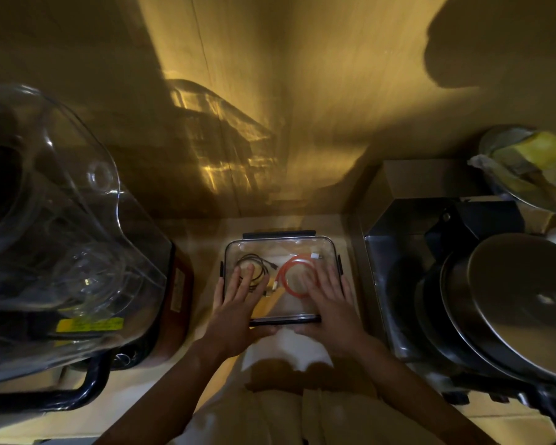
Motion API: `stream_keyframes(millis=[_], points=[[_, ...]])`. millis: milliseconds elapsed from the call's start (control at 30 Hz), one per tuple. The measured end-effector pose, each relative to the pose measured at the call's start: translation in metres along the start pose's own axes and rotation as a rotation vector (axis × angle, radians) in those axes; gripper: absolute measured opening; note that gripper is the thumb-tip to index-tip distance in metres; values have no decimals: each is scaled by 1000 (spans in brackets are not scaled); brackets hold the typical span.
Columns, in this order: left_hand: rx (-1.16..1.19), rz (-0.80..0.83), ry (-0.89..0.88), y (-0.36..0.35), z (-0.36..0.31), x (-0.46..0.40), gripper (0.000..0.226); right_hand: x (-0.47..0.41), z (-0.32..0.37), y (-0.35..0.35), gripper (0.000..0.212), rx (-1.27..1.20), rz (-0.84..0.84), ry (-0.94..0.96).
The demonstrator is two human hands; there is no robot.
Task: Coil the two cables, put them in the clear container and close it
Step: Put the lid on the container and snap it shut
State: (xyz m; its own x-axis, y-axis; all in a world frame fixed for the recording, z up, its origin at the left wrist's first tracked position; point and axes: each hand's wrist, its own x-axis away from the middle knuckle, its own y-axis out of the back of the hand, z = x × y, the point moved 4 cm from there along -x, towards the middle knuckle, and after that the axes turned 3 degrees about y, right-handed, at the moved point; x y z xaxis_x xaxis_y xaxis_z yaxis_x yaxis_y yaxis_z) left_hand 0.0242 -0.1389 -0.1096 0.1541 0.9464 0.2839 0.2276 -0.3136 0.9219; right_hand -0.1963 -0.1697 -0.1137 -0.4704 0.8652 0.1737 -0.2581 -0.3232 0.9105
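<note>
Flat hands (238,300) press lid (281,252) (pots (511,303) beside).

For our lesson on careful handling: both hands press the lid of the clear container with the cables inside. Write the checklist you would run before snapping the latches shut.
1. Black cable coiled and inside the clear container: ok.
2. Orange cable coiled and inside: ok.
3. No cable end caught under the lid rim: cannot tell; the hands cover part of the edge.
4. Lid seated flat on the container: seems ok, with the left hand and the right hand flat on top.
5. Side latches pressed down: cannot tell; they are dark and small.
6. Room around the container for fingers to reach the latches: ok at the back and the sides.
</note>
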Motion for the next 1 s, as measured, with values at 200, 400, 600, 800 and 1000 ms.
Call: stream_keyframes(millis=[200, 400, 600, 800, 1000], points=[[-58, 11, 21, 2, -6, 1, 105, 0, 2, -3, 109, 54, -9, -18], [-93, -2, 46, 2, -9, 2, 99, 0, 7, -2, 112, 155, 31, -55], [-148, 18, 75, 2, -12, 2, 97, 0, 9, 0, 111, 184, 62, -59], [-183, 116, 126, 3, -20, -2, 107, 2, 14, 3, 101, 237, 79, -78], [-177, 140, 127, 4, -22, -3, 108, 0, 18, 4, 105, 249, 140, -94]])
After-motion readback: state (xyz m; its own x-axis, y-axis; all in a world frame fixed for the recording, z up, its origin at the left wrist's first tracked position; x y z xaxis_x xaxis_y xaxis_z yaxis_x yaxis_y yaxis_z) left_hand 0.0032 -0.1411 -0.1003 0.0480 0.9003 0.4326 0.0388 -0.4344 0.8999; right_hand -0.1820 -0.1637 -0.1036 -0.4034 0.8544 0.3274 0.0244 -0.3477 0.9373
